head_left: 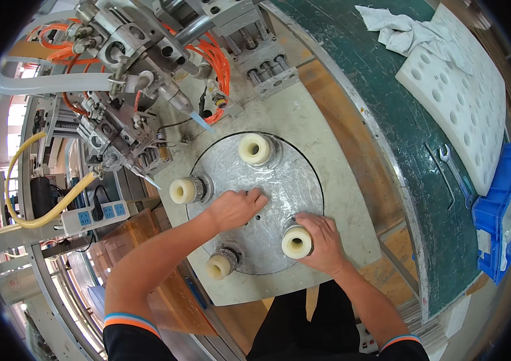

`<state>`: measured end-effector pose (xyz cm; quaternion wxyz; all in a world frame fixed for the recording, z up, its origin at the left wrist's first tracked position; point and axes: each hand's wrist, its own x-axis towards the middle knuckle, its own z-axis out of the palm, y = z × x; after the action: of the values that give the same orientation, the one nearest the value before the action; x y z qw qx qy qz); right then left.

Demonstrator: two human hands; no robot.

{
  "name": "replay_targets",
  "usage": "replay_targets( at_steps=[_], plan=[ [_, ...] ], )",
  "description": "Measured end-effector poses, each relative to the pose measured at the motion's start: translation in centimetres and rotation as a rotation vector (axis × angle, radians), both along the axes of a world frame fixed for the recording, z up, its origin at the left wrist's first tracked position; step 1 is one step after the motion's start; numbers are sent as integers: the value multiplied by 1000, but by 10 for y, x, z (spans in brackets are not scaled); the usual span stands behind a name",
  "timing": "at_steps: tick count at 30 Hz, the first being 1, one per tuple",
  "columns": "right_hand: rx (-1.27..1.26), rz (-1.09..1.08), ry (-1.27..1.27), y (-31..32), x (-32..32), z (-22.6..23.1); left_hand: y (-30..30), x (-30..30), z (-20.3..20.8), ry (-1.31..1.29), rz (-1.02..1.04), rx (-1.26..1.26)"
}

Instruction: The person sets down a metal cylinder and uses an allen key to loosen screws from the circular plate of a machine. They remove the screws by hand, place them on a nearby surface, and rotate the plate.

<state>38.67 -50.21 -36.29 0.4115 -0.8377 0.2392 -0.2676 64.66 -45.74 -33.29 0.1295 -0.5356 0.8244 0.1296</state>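
A round metal turntable (279,198) carries several metal holders, each with a thick cream plastic sleeve standing on it. My right hand (323,240) is wrapped round the near right sleeve (288,248) and its holder, fingers on the far and right sides. Over the turntable's middle, my left hand (240,207) is closed, its fingers curled under; whatever they hold or press is hidden. Other sleeves stand at the far side (247,155), the left (177,191) and the near left (215,269); the near left one leans outward.
Two dispensing nozzles, one blue-tipped (202,121) and one white-tipped (152,180), point toward the turntable from the machine at left. A power strip (95,218) hangs beside it. On the green bench (381,84) lie a perforated white board (424,93), wrench (455,168) and blue bin (490,225).
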Motion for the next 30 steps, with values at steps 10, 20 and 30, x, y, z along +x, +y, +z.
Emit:
replay_targets(
  at_steps=[10,20,30],
  plan=[
    [17,1,18,0,0,2,8,-17,-3,-45,330,82],
    [-5,1,13,0,1,1,4,-6,2,129,158,42],
    [0,5,8,0,0,0,8,-15,3,22,353,2]
  ],
)
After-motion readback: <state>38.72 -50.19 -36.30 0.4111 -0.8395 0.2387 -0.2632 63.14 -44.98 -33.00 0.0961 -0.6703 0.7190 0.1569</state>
